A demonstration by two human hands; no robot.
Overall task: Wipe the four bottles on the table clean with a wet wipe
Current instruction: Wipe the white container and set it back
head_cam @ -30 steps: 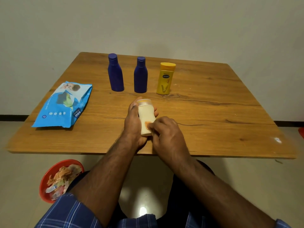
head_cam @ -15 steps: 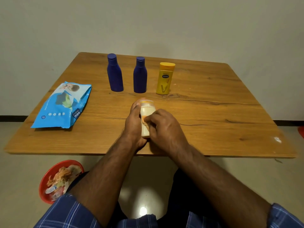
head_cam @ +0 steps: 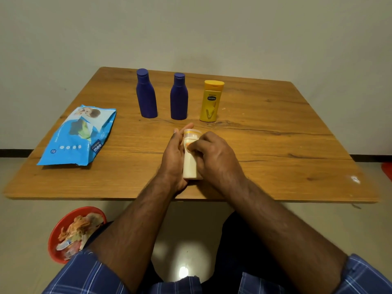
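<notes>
While our left hand (head_cam: 172, 158) cradles the cream bottle (head_cam: 189, 158) near the worktop's (head_cam: 275, 145) front edge, its grip curled round it, our right hand (head_cam: 214, 158) pinches something orange against its side; wipe unseen.

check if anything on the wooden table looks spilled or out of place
One small thing: pale specks and a wet-looking smear on the wooden table beside the upright yellow lotion bottle. The two dark blue plastic bottles stand upright.
</notes>
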